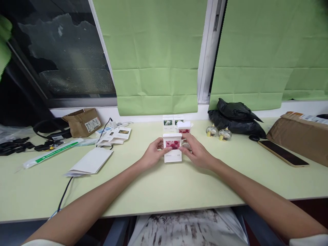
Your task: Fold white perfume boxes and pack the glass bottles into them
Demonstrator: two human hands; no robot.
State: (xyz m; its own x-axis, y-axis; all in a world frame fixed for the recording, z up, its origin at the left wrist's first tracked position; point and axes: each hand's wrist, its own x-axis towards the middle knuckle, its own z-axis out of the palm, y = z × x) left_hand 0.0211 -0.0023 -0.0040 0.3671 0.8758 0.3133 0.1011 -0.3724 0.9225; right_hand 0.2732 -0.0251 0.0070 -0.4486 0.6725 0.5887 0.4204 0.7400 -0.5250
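A small white box with a pink rose picture (173, 147) stands upright on the pale green desk (159, 188), its top flap raised. My left hand (153, 154) grips its left side, thumb on the front. My right hand (196, 152) holds its right side, fingers curled behind the box over a small clear glass object that is mostly hidden. Just behind stands a second open rose box (183, 128), and two closed white boxes with green pictures (172, 123) behind that.
Two small round glass bottles (218, 133) lie right of the boxes, before a black plastic bag (235, 118). A phone (282, 153) and brown parcel (297, 136) sit far right. Flat box blanks (115, 135), a folded white paper (91, 161), a cardboard box (82, 122) and cables occupy the left.
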